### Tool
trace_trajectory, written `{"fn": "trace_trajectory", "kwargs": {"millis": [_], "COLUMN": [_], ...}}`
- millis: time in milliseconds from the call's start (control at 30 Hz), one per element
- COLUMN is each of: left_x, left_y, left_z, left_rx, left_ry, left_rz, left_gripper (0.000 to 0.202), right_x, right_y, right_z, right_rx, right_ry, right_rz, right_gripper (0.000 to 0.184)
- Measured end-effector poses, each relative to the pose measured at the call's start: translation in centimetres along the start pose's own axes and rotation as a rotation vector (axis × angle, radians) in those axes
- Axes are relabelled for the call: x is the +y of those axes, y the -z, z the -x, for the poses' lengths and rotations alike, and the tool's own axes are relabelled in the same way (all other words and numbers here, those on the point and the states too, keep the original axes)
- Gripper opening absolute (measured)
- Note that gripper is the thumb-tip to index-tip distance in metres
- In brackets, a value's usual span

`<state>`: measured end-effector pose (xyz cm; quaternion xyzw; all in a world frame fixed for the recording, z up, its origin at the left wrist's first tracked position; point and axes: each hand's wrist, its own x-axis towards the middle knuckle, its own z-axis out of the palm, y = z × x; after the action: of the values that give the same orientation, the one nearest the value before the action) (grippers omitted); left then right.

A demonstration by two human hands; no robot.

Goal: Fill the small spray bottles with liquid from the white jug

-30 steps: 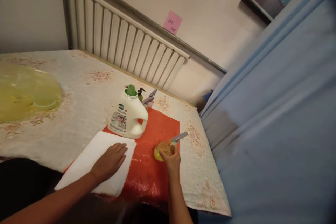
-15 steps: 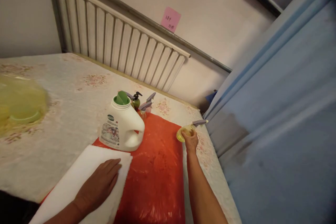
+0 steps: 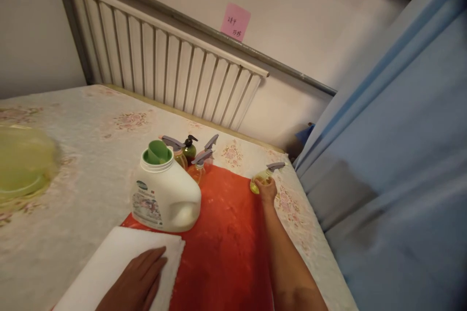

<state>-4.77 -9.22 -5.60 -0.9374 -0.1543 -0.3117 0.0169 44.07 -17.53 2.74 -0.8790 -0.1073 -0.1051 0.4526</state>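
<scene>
My right hand [image 3: 267, 188] grips a clear spray bottle [image 3: 260, 180] with yellow liquid and a grey trigger head, at the right edge of a red plastic sheet [image 3: 226, 223]. The bottle leans to the right. My left hand [image 3: 136, 277] lies flat, fingers stretched out, on a folded white cloth [image 3: 109, 252]. Just beyond the cloth stands a large white jug [image 3: 168, 199] with a green cup [image 3: 157, 152] in its mouth. Behind it are more spray bottles [image 3: 199, 170] with grey triggers and a green pump bottle [image 3: 189, 149], partly hidden by the jug.
A flowered tablecloth [image 3: 91, 165] covers the table. At the far left sits a translucent yellow-green object [image 3: 25, 160], blurred. A radiator [image 3: 160, 58] and a wall with a pink note [image 3: 235, 22] stand behind. A blue curtain [image 3: 394, 131] hangs along the right side.
The view has shifted, so the jug, cloth and left hand appear lower. My right hand keeps hold of the spray bottle near the sheet's edge; my left hand stays flat on the cloth.
</scene>
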Motion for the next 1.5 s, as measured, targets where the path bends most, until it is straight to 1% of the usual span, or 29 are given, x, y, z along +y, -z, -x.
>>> {"fn": "trace_trajectory", "kwargs": {"millis": [100,200,300,400,467,533,567,600,667,700,767,833,900,967,1000,1067,1167,1233,1367,1500], "left_x": [-0.1,-0.1,0.0,0.0,0.1,0.1,0.1,0.1,0.1,0.1,0.2,0.3,0.4,0.5,0.6,0.7,0.9,1.0,1.1,1.3], "left_y": [0.1,0.3,0.4,0.5,0.5,0.6,0.6,0.6,0.7,0.7,0.7,0.6,0.7,0.8,0.9,1.0,1.1,1.1,0.7,0.2], "left_z": [0.1,0.0,-0.1,-0.2,-0.3,-0.5,-0.5,-0.6,-0.6,-0.6,-0.6,-0.6,-0.7,-0.7,-0.8,-0.8,-0.8,-0.7,-0.3,-0.2], "left_rx": [0.001,-0.001,-0.007,-0.006,-0.005,-0.004,-0.002,-0.001,0.006,0.009,0.020,0.035,0.046,0.045,0.040,0.032,0.014,0.004,0.001,-0.004], "left_ry": [-0.002,-0.010,-0.011,-0.010,-0.013,-0.017,-0.020,-0.023,-0.031,-0.035,-0.036,-0.025,-0.013,-0.002,0.003,0.010,0.025,0.044,0.057,0.075], "left_rz": [0.004,0.005,-0.001,-0.007,-0.011,-0.018,-0.023,-0.027,-0.032,-0.032,-0.027,-0.019,-0.007,0.004,0.010,0.016,0.018,0.030,0.056,0.062], "left_gripper": [0.035,0.035,0.034,0.034,0.034,0.034,0.034,0.034,0.034,0.034,0.034,0.033,0.032,0.032,0.031,0.030,0.031,0.032,0.033,0.033], "right_x": [0.3,0.3,0.1,-0.3,-0.7,-1.4,-2.0,-2.7,-4.7,-5.8,-8.3,-10.7,-12.7,-14.2,-14.7,-15.4,-15.8,-15.8,-15.4,-14.6], "right_y": [-0.9,-1.3,-0.9,0.2,0.8,0.7,0.4,-0.2,-1.7,-2.5,-4.2,-5.7,-6.7,-7.4,-7.7,-8.0,-8.0,-7.6,-6.4,-4.4], "right_z": [-0.2,-0.1,0.2,1.2,2.6,4.6,5.8,7.0,9.4,10.5,12.3,13.6,14.5,15.1,15.3,15.7,16.2,16.5,16.7,16.1], "right_rx": [-0.003,-0.010,-0.009,0.047,0.104,0.108,0.071,0.004,-0.165,-0.245,-0.370,-0.447,-0.493,-0.523,-0.537,-0.556,-0.550,-0.523,-0.440,-0.339], "right_ry": [-0.005,-0.010,-0.027,-0.072,-0.105,-0.102,-0.077,-0.039,0.071,0.125,0.220,0.292,0.340,0.370,0.376,0.375,0.366,0.363,0.332,0.290], "right_rz": [0.005,0.003,-0.003,-0.018,-0.040,-0.082,-0.113,-0.148,-0.223,-0.257,-0.314,-0.349,-0.354,-0.316,-0.286,-0.229,-0.195,-0.191,-0.183,-0.185], "right_gripper": [0.073,0.074,0.078,0.083,0.075,0.060,0.052,0.043,0.030,0.028,0.030,0.039,0.047,0.052,0.052,0.047,0.035,0.030,0.029,0.033]}}
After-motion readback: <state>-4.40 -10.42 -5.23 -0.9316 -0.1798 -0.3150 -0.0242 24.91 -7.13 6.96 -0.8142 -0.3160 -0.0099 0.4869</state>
